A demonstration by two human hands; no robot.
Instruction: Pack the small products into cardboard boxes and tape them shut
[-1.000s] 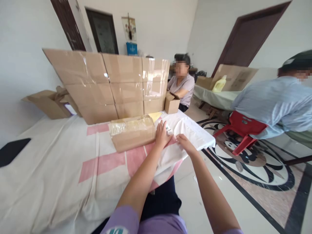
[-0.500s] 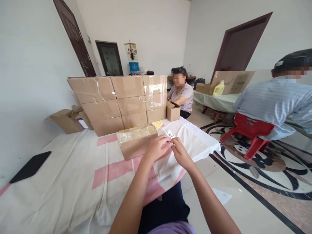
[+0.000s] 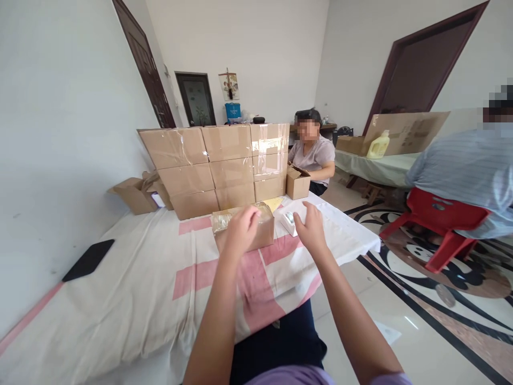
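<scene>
My two hands are apart above the table, both bare. My left hand (image 3: 241, 230) is in front of the taped cardboard carton (image 3: 263, 230), its fingers bent and the thumb near them; I cannot tell whether I pinch anything there, nor whether I touch the cardboard. My right hand (image 3: 315, 227) is spread, thumb away from the fingers, with the thumb's tip right by the small white box (image 3: 287, 224); whether they touch, I cannot tell. That box sits on the white-and-pink tablecloth (image 3: 140, 283), just right of the taped carton, with something greyish on its top, too small for me to make out. A yellow sheet (image 3: 274, 203) lies behind the taped carton, in front of the wall of stacked cartons (image 3: 234, 166). At the right end of that stack stands a small open-topped carton (image 3: 298, 186), and a co-worker (image 3: 316, 152) sits beyond it. To my left lies a flat black item (image 3: 88, 260). Off to my right, another person (image 3: 467, 166) sits on a red plastic chair (image 3: 444, 211).
</scene>
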